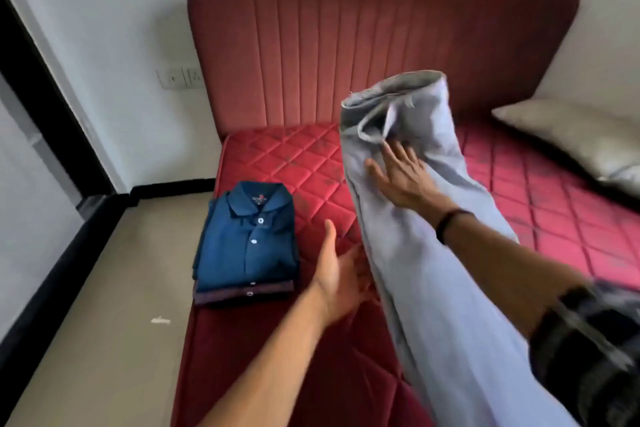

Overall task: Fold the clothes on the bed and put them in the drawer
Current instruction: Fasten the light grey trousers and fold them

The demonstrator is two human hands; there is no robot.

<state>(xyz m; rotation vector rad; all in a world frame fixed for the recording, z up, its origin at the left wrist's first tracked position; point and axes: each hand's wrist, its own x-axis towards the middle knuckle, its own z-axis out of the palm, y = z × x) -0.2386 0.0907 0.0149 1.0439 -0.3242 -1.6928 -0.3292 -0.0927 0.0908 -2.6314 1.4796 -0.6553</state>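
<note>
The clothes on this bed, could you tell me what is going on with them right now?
A person is partway through folding. The right hand lies flat with straight fingers on a pale grey garment draped across the red mattress, while the left hand reaches open toward its lower edge. Two folded shirts are already stacked near the mattress's edge, a blue shirt over a maroon shirt. No drawer is in view.

Bare forearms; thin black band [450, 224] round the right wrist; dark plaid sleeve [588, 343], grey-striped, bunched up near the right elbow.
</note>
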